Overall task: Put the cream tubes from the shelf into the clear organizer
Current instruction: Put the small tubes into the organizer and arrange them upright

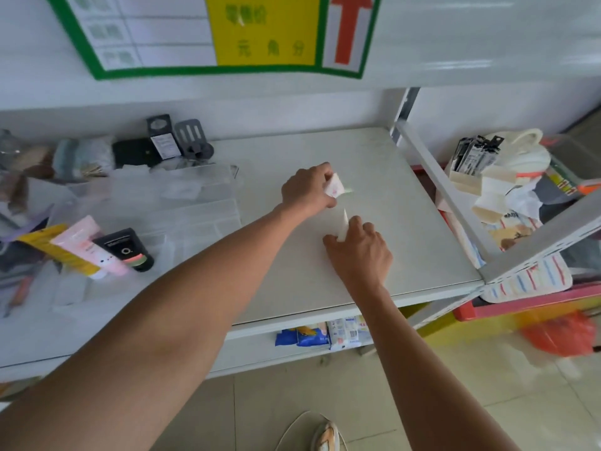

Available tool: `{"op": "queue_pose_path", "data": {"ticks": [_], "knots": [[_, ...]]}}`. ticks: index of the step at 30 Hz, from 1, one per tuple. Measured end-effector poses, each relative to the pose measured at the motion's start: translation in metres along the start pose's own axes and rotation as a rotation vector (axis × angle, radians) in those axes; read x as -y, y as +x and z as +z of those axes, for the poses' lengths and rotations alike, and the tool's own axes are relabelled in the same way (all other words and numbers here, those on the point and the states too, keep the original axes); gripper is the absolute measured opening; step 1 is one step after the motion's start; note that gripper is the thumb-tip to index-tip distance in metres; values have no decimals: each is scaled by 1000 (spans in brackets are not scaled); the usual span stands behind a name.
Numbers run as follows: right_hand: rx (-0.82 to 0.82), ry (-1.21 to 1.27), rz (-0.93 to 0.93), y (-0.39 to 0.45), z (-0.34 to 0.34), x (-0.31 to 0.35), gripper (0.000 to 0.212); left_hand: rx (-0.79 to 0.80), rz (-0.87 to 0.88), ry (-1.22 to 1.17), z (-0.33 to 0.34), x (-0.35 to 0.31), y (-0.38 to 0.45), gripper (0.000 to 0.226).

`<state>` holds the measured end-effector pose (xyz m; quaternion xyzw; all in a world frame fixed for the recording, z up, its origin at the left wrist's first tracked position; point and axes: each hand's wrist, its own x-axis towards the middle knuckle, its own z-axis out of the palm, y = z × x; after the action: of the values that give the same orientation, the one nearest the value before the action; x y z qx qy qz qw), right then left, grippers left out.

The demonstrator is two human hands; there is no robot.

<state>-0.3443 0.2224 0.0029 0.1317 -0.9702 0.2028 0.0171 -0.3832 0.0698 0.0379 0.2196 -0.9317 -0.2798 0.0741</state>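
At the centre of the frame, a person's left hand (307, 188) pinches a small white tube with pink print (335, 186) above the white shelf (390, 203), while the right hand (361, 252), fingers curled, grips a slim white tube (343, 222). At left, the clear organizer (182, 203) holds yellow (48, 245), pink (87, 245) and black (125, 250) tubes.
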Motion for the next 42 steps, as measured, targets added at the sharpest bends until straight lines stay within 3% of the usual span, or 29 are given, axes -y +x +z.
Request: {"op": "queue_pose_path", "data": {"ticks": [4, 8, 10, 14, 17, 21, 26, 31, 38, 42], "knots": [[77, 283, 184, 6, -16, 0, 43, -99, -68, -187, -27, 17, -34, 37], [220, 967, 365, 10, -30, 25, 16, -148, -151, -490, -67, 41, -76, 28], [321, 1172, 403, 12, -36, 47, 18, -160, -142, -640, -84, 50, -98, 27], [372, 1141, 171, 4, -52, 89, 21, -212, -102, -691, -103, 62, -145, 32], [429, 1282, 98, -11, -67, 114, 25, -316, -99, -647, -118, 72, -156, 33], [385, 1080, -44, -44, -57, 155, 21, -371, -157, -649, -131, 90, -156, 29], [440, 1305, 101, -68, -24, 193, 21, -393, -268, -774, -126, 108, -156, 20], [475, 1121, -22, -60, -15, 189, 20, -289, -213, -965, -125, 131, -164, 25], [585, 995, 68, -50, -12, 175, 36, -378, -221, -901, -167, 138, -179, 20], [516, 800, -67, -41, -12, 170, 13, -366, -191, -837, -195, 147, -191, 19]]}}
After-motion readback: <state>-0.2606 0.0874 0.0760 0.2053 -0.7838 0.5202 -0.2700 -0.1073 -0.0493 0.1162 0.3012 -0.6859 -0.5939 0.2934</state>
